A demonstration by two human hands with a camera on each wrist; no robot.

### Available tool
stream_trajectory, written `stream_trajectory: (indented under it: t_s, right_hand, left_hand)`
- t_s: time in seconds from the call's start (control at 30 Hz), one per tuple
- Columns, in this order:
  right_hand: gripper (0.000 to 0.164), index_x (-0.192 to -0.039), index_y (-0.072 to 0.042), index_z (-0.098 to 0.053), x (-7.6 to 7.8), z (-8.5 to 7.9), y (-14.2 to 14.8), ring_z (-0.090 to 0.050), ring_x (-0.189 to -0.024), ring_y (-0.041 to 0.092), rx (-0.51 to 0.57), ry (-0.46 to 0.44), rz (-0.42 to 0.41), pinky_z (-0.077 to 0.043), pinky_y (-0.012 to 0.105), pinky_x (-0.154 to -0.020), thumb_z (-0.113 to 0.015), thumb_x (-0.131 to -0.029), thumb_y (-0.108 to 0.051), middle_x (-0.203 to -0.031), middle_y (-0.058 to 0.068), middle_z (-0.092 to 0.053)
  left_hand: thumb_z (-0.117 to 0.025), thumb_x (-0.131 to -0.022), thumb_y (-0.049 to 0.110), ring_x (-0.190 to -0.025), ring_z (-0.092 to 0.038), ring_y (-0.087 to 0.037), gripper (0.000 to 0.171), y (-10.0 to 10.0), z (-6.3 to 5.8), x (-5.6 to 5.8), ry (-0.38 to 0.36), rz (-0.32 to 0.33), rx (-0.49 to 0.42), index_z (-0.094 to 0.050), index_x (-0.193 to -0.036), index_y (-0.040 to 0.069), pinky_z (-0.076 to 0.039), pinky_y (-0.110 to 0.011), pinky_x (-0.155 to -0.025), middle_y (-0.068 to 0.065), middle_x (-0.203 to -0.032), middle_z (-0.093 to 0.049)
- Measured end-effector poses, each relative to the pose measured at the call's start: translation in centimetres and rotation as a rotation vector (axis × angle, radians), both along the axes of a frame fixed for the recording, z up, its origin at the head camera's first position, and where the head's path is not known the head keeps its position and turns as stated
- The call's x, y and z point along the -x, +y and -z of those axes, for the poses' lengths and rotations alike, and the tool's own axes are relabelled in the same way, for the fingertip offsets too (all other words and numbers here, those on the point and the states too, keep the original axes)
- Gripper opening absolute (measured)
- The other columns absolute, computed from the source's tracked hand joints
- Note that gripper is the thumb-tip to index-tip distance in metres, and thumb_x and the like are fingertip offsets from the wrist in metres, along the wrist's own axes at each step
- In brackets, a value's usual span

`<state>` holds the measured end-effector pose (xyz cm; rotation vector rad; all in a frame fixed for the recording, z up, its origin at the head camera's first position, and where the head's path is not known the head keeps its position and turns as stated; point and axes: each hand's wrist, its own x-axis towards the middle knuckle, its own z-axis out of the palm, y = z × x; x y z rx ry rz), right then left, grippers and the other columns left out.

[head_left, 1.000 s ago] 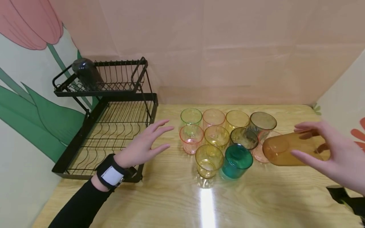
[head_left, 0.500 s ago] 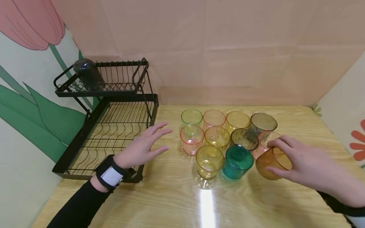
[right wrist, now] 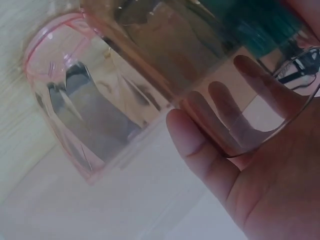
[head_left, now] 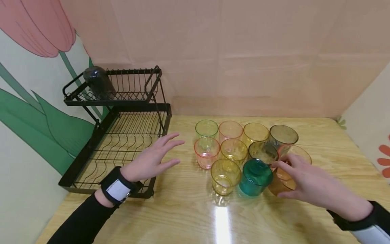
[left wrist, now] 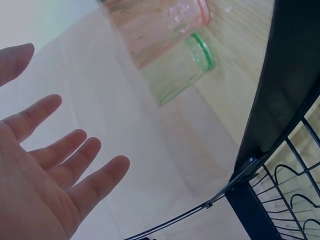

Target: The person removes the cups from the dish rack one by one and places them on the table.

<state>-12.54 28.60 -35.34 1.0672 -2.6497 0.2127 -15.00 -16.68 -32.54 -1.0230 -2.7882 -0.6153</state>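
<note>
My right hand grips an amber glass at the right front of a cluster of coloured glasses. In the right wrist view, the fingers curl round the clear wall of this glass. Just left of it stands a teal glass, and behind it a pale pink glass. Whether the amber glass's base touches the table cannot be seen. My left hand hovers beside the dish rack with its fingers spread and holds nothing; the left wrist view shows its bare palm.
A two-tier black dish rack stands on the left, a dark glass upside down on its upper tier. Tinted glasses stand close together in rows, with a yellow glass at the left front. A wall rises behind the wooden table.
My right hand has brought the amber glass left and down, turning it from lying sideways to rim up beside the teal glass. The left hand has stayed nearly still.
</note>
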Motion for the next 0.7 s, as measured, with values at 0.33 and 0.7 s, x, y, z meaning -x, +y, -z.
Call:
stream_trajectory:
  t_s: [0.33, 0.7]
  right_hand:
    - [0.085, -0.122, -0.009, -0.058, 0.16, 0.5, -0.29, -0.052, -0.097, 0.026, -0.057, 0.002, 0.055, -0.049, 0.036, -0.056, -0.087, -0.057, -0.054, -0.112, 0.006, -0.055]
    - [0.087, -0.127, -0.01, -0.056, 0.08, 0.91, 0.0, -0.054, -0.092, 0.026, 0.022, 0.021, 0.03, -0.037, 0.023, -0.045, -0.09, -0.056, -0.048, -0.119, 0.01, -0.049]
  left_hand:
    - [-0.059, -0.097, 0.039, -0.137, -0.034, -0.031, 0.058, -0.08, 0.04, 0.06, -0.008, -0.011, 0.011, -0.042, -0.147, 0.016, -0.05, -0.049, -0.089, -0.009, -0.157, -0.024]
    - [-0.06, -0.097, 0.038, -0.137, -0.033, -0.032, 0.059, -0.14, 0.18, 0.04, -0.01, -0.012, 0.025, -0.041, -0.148, 0.017, -0.044, -0.051, -0.096, -0.01, -0.157, -0.025]
